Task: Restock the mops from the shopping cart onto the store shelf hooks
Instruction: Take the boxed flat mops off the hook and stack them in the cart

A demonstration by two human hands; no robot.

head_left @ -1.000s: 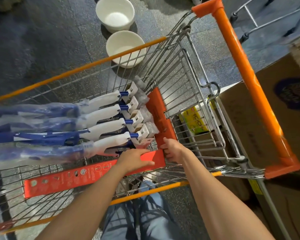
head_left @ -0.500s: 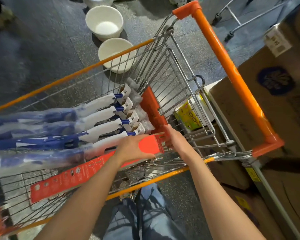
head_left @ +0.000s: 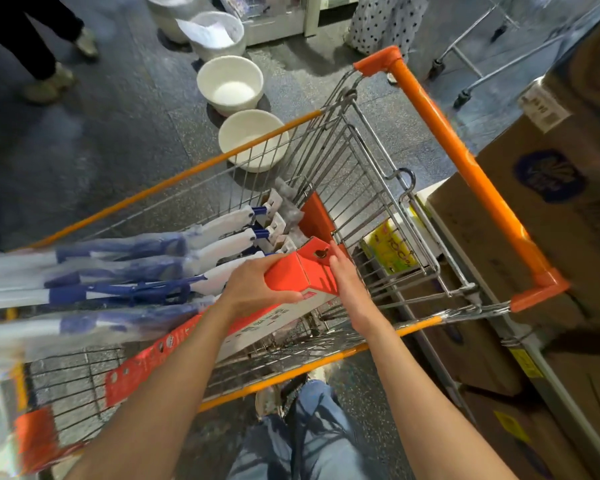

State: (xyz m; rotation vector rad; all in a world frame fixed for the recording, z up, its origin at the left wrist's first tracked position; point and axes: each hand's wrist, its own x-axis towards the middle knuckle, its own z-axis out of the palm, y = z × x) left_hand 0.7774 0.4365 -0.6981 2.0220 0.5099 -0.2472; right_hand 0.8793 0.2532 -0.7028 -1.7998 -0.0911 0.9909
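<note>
I see the wire shopping cart point(head_left: 357, 188) with its orange handle bar at the right end, and brown cardboard boxes point(head_left: 551, 237) stacked just beside that end. Inside the cart, wrapped mops point(head_left: 125, 271) with blue and white handles lie side by side along the far side, their heads toward the handle end. A long red mop box point(head_left: 291, 271) lies along the near side of the cart, its handle-end tip raised. My left hand point(head_left: 257, 289) grips that box from above, fingers curled over its top edge. My right hand point(head_left: 347, 278) rests against the box's end face, fingers straight and together. Two white basins point(head_left: 230, 83) sit on the floor beyond the cart's far rim.
</note>
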